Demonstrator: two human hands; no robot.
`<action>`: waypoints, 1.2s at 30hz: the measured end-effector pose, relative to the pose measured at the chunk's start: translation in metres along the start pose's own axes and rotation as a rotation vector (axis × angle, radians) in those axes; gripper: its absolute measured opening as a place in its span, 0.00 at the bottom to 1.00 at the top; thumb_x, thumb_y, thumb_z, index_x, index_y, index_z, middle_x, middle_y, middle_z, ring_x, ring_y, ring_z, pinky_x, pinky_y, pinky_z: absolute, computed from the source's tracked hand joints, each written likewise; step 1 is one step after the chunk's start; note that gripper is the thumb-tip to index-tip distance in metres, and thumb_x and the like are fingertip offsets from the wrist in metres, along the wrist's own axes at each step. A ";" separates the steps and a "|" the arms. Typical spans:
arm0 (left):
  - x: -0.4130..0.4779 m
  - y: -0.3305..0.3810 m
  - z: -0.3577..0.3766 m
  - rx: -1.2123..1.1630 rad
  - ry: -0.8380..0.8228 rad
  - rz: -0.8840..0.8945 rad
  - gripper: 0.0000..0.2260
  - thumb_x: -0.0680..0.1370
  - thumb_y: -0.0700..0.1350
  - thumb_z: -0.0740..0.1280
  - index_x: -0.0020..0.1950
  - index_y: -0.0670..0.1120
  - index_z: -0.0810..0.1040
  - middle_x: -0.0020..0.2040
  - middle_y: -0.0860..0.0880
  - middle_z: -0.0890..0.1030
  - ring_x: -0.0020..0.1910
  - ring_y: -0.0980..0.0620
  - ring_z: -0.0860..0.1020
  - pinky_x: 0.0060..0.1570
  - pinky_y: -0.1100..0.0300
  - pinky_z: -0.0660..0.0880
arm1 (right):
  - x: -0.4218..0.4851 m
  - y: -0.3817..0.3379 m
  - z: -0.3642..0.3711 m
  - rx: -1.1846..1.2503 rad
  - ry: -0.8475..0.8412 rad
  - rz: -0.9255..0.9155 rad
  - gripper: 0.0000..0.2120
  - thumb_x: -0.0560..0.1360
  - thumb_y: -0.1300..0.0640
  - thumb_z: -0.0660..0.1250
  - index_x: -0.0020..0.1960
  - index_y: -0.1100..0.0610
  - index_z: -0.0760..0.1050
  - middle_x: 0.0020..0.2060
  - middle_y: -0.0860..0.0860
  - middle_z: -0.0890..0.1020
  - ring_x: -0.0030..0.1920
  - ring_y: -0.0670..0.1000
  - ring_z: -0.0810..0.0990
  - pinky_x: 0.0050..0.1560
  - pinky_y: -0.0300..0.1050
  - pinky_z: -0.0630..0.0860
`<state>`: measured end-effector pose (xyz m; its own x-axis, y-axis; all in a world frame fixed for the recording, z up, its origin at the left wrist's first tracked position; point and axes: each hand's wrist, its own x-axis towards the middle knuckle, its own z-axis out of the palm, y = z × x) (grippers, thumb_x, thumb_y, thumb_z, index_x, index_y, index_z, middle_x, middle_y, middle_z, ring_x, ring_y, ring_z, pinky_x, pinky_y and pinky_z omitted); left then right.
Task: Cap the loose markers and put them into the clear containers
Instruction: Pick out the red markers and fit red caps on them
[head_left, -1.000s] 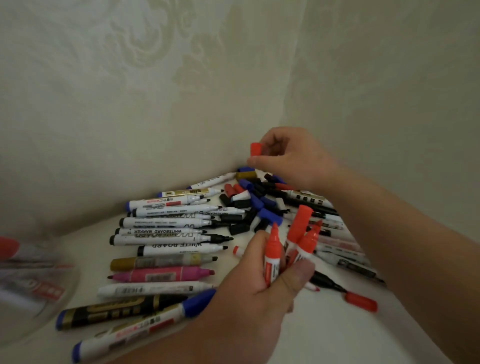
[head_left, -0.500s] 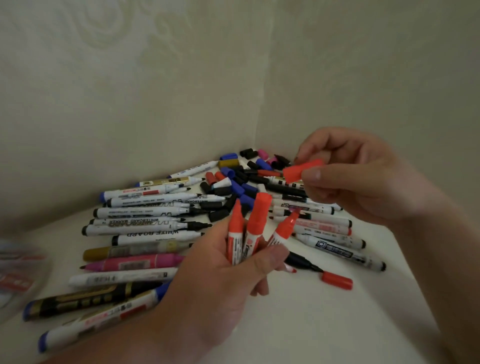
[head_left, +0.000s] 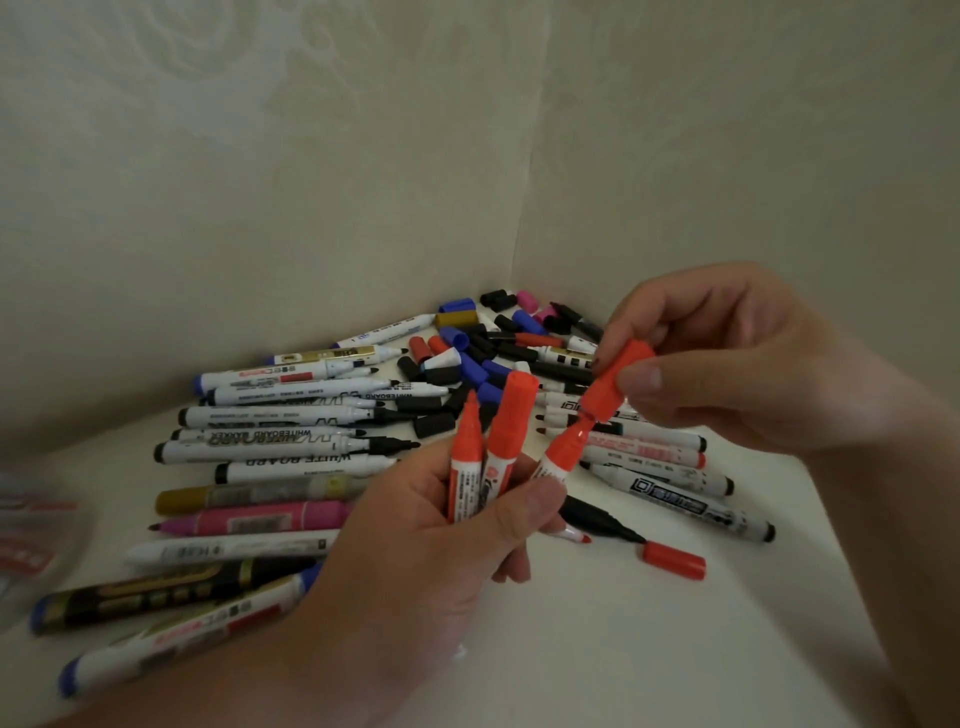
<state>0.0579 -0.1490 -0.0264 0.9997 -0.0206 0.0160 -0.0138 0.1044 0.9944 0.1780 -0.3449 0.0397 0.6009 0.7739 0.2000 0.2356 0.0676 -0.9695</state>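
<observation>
My left hand (head_left: 441, 551) grips three red markers (head_left: 498, 452) upright in a fan: the left one uncapped, the middle one capped, the right one with its tip bare. Between thumb and fingers my right hand (head_left: 727, 364) pinches a red cap (head_left: 613, 384), whose open end sits just over the tip of the right marker. Behind lies a pile of loose markers (head_left: 291, 447) and loose caps (head_left: 467, 358) in blue, black, red and pink. At the left edge a clear container (head_left: 31, 540) shows, blurred, with red-labelled markers inside.
Everything lies on a white surface (head_left: 623, 649) in a corner between two pale walls (head_left: 260, 182). A single red cap (head_left: 672, 560) lies loose on the surface beside an uncapped black marker (head_left: 602, 522). More uncapped white markers (head_left: 675, 488) lie under my right hand.
My right hand has carried the red cap from the back of the pile down to the tip of the rightmost marker in my left hand. The view has shifted left and down.
</observation>
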 end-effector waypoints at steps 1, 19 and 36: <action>0.000 0.000 0.000 -0.003 -0.009 0.003 0.12 0.63 0.57 0.72 0.42 0.54 0.84 0.37 0.46 0.85 0.30 0.53 0.79 0.34 0.64 0.76 | 0.000 0.001 0.003 -0.030 -0.030 0.027 0.13 0.70 0.58 0.79 0.48 0.66 0.82 0.31 0.61 0.78 0.26 0.48 0.70 0.25 0.38 0.63; -0.004 -0.006 -0.006 -0.011 -0.038 0.034 0.09 0.67 0.55 0.72 0.42 0.52 0.84 0.36 0.45 0.83 0.30 0.50 0.76 0.32 0.61 0.74 | 0.003 -0.002 0.029 -0.217 -0.125 0.210 0.07 0.71 0.60 0.74 0.46 0.64 0.82 0.32 0.57 0.83 0.27 0.51 0.78 0.25 0.40 0.75; 0.001 -0.008 -0.005 0.006 -0.068 0.075 0.11 0.76 0.58 0.70 0.48 0.53 0.85 0.40 0.49 0.86 0.33 0.54 0.80 0.33 0.66 0.75 | 0.010 0.016 0.050 -0.172 0.010 0.044 0.08 0.70 0.61 0.76 0.46 0.61 0.80 0.38 0.66 0.83 0.35 0.75 0.78 0.36 0.72 0.77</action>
<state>0.0588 -0.1444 -0.0346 0.9920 -0.0806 0.0975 -0.0890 0.1022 0.9908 0.1496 -0.3051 0.0191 0.6206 0.7677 0.1597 0.3354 -0.0759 -0.9390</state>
